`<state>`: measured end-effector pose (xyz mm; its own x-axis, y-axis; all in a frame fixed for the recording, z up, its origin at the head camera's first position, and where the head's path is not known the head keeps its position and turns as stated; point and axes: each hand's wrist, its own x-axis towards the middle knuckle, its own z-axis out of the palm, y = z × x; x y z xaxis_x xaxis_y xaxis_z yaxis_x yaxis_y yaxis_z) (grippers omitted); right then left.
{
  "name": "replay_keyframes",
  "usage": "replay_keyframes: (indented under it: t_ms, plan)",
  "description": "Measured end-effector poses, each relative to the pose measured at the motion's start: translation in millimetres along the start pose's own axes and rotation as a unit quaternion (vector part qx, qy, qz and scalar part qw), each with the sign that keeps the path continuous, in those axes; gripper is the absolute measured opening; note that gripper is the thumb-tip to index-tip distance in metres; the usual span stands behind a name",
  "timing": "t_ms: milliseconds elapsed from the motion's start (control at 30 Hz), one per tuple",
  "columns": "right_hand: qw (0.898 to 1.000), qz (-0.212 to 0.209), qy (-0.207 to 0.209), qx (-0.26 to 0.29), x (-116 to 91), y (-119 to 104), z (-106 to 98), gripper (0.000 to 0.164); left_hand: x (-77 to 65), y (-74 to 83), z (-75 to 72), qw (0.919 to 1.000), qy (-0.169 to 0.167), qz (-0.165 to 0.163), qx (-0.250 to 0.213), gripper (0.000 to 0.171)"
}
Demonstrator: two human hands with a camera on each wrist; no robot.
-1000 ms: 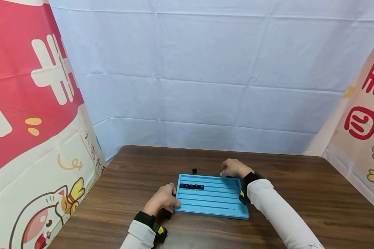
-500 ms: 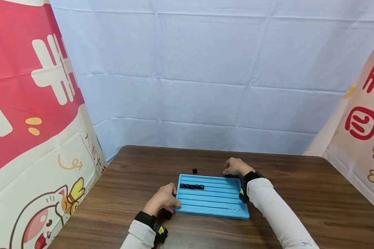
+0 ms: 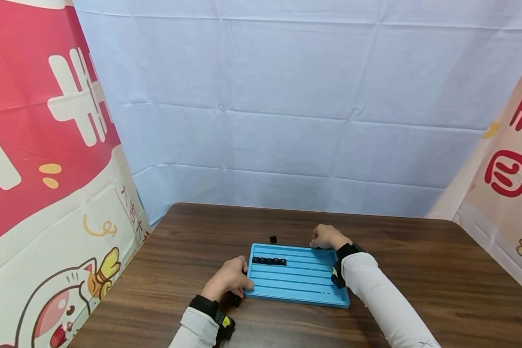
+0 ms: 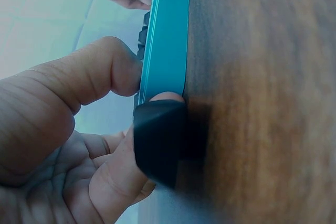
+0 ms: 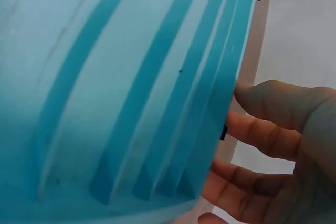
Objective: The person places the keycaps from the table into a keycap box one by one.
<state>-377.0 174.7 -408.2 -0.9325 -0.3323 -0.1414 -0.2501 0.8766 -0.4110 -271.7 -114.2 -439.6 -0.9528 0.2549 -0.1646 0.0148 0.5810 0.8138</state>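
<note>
A blue ridged tray lies on the table, with a row of several black keycaps in an upper groove. My left hand holds the tray's near-left corner, its thumb on the rim. In the left wrist view a loose black keycap sits against that hand, a fingertip showing between it and the tray. My right hand is at the tray's far-right edge with bent fingers. The right wrist view shows its thumb against the rim and a black piece by the index finger; the rim hides the fingertips.
Another loose black keycap lies just beyond the tray's far edge. The brown wooden table extends on both sides. A pale blue cloth hangs behind it, and printed cloths stand at left and right.
My right hand shifts slightly right, then back a little left and down, staying at the far-right edge. The left hand, tray and keycap row keep their arrangement; the view shifts slightly.
</note>
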Motion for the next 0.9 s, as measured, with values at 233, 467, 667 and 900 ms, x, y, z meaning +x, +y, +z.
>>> replay_keyframes:
  t_ms: [233,467,667,900]
  plan:
    - [1.0,-0.013,0.016,-0.007,1.0,-0.5,4.7,0.014,-1.0,0.7,-0.4,1.0,0.001,0.003,-0.002,0.031]
    - [0.998,-0.037,0.052,0.008,3.9,8.4,10.7,0.043,-0.9,1.8,2.7,1.0,0.004,-0.001,-0.003,0.031]
    - [0.997,-0.04,0.063,0.006,5.4,9.8,11.1,0.043,-0.8,2.4,2.4,1.0,0.004,-0.002,-0.001,0.031]
    - [0.997,-0.038,0.064,-0.002,6.6,10.3,11.2,0.04,-0.7,2.3,2.4,1.0,0.007,-0.001,0.004,0.031]
